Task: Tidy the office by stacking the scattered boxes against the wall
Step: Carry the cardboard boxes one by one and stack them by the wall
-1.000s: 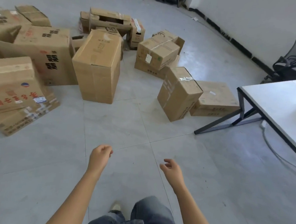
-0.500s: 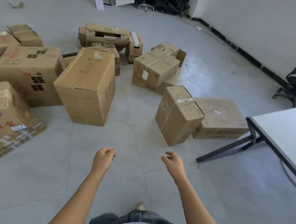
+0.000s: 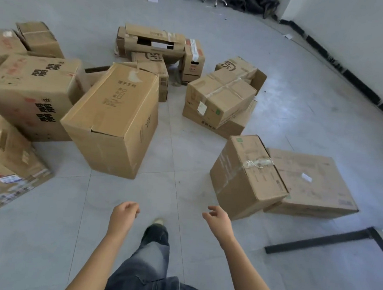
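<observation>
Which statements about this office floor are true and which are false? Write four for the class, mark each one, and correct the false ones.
1. The left hand and the right hand hold nothing. True.
2. The taped box nearest the right hand sits level on the floor. False: it is tilted, leaning against the flat box beside it.
3. The box with a white label lies on top of another box. True.
4. The taped box already stands against the wall. False: it is out on the open floor, well away from the wall.
</observation>
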`<state>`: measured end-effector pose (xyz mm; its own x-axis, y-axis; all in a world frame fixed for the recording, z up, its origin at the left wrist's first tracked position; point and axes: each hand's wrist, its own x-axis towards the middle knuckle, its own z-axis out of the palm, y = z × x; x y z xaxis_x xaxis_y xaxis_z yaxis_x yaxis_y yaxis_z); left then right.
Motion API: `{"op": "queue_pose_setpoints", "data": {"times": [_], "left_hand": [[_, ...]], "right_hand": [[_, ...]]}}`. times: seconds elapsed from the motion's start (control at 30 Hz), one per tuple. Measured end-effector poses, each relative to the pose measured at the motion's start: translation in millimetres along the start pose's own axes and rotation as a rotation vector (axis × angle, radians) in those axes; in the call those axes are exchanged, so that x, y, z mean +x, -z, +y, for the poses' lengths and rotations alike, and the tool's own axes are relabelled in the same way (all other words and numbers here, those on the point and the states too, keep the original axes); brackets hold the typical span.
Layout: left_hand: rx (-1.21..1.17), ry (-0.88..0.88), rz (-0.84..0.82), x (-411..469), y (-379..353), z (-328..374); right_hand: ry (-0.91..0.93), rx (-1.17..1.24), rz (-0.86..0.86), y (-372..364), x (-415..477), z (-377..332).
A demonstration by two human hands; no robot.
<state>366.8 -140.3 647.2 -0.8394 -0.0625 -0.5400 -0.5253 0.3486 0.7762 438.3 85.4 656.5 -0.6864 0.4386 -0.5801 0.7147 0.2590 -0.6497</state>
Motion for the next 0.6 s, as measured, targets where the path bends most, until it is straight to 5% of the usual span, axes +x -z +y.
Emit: {"op": "queue_pose_setpoints", "data": {"times": [0.27, 0.6], "left_hand": [[-0.068, -0.083, -0.006, 146, -1, 141], [0.077, 0.024, -0.149, 242, -83, 196]], "right_hand": [[0.018, 0.029, 0.032, 16, 114, -119], [-0.069, 0.025, 0.008, 53, 228, -158]]}}
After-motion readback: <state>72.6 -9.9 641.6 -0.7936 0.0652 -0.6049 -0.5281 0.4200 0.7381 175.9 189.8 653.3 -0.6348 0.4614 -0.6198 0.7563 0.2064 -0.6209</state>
